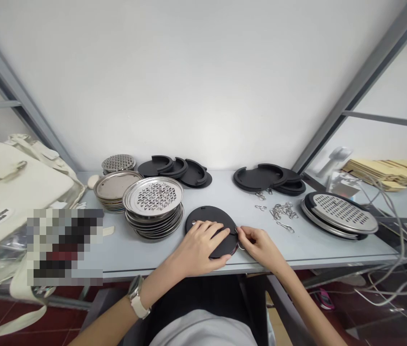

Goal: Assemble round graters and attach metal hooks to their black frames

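Table: the pale grey tabletop (315, 247) meets the white wall behind; its front edge runs just below the work, with the person's lap beyond it.
Bag: the cream bag (26, 175) crowds the left end, cut off by the picture's side; a pixelated patch hides what lies beside it.
Grater stacks: the left stack (153, 197) stands near the black disc, leaving a narrow gap; the right stack (344, 211) sits well apart, leaving more room on that side.
Black holders: two overlapping groups, left (155, 166) and right (260, 177), line the wall, partly covering one another.
Left hand (205, 238): fingers loosely spread, palm down, pressing on the disc; thumb at its near edge.
Black disc (209, 214): flat on the table near the front edge, its middle hidden by the left hand.
Right hand (259, 242): thumb and forefinger pinched together on a small metal piece at the disc's right edge.
Clips: a loose pile (283, 210) lies right of the disc.
Metal piece: a thin shiny curve (241, 246), mostly covered; its shape is unclear.
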The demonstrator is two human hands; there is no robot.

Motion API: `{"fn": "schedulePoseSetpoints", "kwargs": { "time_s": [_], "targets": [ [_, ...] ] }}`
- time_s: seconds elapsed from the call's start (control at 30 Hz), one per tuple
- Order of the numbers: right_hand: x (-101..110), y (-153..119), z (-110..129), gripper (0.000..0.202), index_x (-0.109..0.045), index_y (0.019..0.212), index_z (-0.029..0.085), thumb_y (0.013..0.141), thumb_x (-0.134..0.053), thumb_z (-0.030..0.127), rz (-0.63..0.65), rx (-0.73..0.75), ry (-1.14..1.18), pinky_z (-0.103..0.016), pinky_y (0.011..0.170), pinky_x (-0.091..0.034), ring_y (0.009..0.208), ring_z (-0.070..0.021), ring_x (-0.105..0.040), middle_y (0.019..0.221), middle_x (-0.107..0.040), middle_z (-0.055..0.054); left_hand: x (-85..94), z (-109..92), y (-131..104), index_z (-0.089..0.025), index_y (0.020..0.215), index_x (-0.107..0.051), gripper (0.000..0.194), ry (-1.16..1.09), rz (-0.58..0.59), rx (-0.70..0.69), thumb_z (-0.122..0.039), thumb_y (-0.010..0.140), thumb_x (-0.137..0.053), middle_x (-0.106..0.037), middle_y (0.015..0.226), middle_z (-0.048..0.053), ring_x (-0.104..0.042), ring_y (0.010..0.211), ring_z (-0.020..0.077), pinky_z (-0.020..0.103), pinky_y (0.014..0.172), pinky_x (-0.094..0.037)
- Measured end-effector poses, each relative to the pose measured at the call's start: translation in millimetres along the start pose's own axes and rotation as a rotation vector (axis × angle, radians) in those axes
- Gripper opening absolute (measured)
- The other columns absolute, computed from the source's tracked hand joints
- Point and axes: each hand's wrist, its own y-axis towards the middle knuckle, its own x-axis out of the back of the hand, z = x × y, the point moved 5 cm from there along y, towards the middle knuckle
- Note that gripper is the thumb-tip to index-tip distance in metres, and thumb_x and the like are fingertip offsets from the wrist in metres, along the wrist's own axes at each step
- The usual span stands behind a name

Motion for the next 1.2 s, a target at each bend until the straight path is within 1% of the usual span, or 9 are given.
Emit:
{"fn": "schedulePoseSetpoints", "kwargs": {
  "time_s": [0.33, 0.57, 0.67, 0.77, 0.83, 1.03, 1.2],
  "targets": [
    [2, -1, 2, 0.038, -0.029, 0.062, 0.021, 0.095, -0.034, 0.039, -0.006, 0.018, -0.075, -0.024, 0.051, -0.025, 0.051, -0.0097, -0.028, 0.054, -0.03, 0.006, -1.9, 1, -1, -0.019, 0.137, -0.042, 0.053, 0.012, 0.0, -0.004, -0.044, 0.091, -0.049, -0.049, 0.135, 0.009, -0.044, 0.121, 0.0276, 0.047, 0.101, -0.035],
    [2, 1, 10, 0.037, -0.037, 0.063, 0.021, 0.096, -0.031, 0.036, -0.053, 0.02, -0.212, -0.026, 0.052, -0.027, 0.048, -0.0118, -0.039, 0.052, -0.046, 0.003, -1.4, 1, -1, -0.02, 0.137, -0.042, 0.053, 0.019, -0.005, 0.016, -0.045, 0.091, -0.05, -0.049, 0.136, 0.01, -0.044, 0.122, 0.0278, 0.047, 0.101, -0.037],
    [0, 0, 11, 0.037, -0.041, 0.064, 0.021, 0.097, -0.03, 0.036, -0.075, 0.024, -0.246, -0.026, 0.053, -0.028, 0.047, -0.0128, -0.042, 0.053, -0.05, 0.002, -0.8, 1, -1, -0.02, 0.137, -0.042, 0.053, 0.028, 0.0, 0.024, -0.045, 0.091, -0.05, -0.049, 0.135, 0.01, -0.045, 0.121, 0.0279, 0.048, 0.101, -0.038],
    [-1, -2, 10, 0.037, -0.041, 0.065, 0.022, 0.097, -0.03, 0.037, -0.122, 0.025, -0.268, -0.026, 0.052, -0.028, 0.045, -0.0128, -0.041, 0.052, -0.05, 0.002, -0.6, 2, -1, -0.02, 0.137, -0.042, 0.053, 0.034, -0.001, 0.027, -0.046, 0.091, -0.049, -0.049, 0.136, 0.01, -0.045, 0.121, 0.0281, 0.048, 0.1, -0.038],
    [-1, -2, 9, 0.036, -0.04, 0.065, 0.022, 0.097, -0.031, 0.037, -0.131, 0.027, -0.274, -0.026, 0.051, -0.028, 0.044, -0.0126, -0.041, 0.051, -0.049, 0.002, -1.0, 2, -1, -0.02, 0.138, -0.041, 0.053, 0.036, 0.001, 0.025, -0.046, 0.092, -0.048, -0.048, 0.136, 0.01, -0.044, 0.122, 0.0281, 0.048, 0.101, -0.037],
    [0, -3, 11, 0.036, -0.038, 0.064, 0.022, 0.097, -0.031, 0.037, -0.107, 0.059, -0.248, -0.025, 0.051, -0.029, 0.045, -0.0114, -0.039, 0.051, -0.046, 0.004, -2.2, 2, -1, -0.019, 0.138, -0.041, 0.054, 0.049, 0.013, 0.028, -0.048, 0.093, -0.045, -0.047, 0.137, 0.01, -0.044, 0.122, 0.0282, 0.047, 0.102, -0.036],
    [-1, -5, 12, 0.037, -0.039, 0.062, 0.021, 0.096, -0.034, 0.036, -0.095, 0.093, -0.247, -0.023, 0.051, -0.029, 0.046, -0.0105, -0.037, 0.051, -0.044, 0.004, -1.0, 5, -1, -0.017, 0.139, -0.039, 0.055, 0.066, -0.018, 0.061, -0.048, 0.093, -0.045, -0.048, 0.137, 0.013, -0.044, 0.122, 0.0287, 0.048, 0.101, -0.037]
  ]
}}
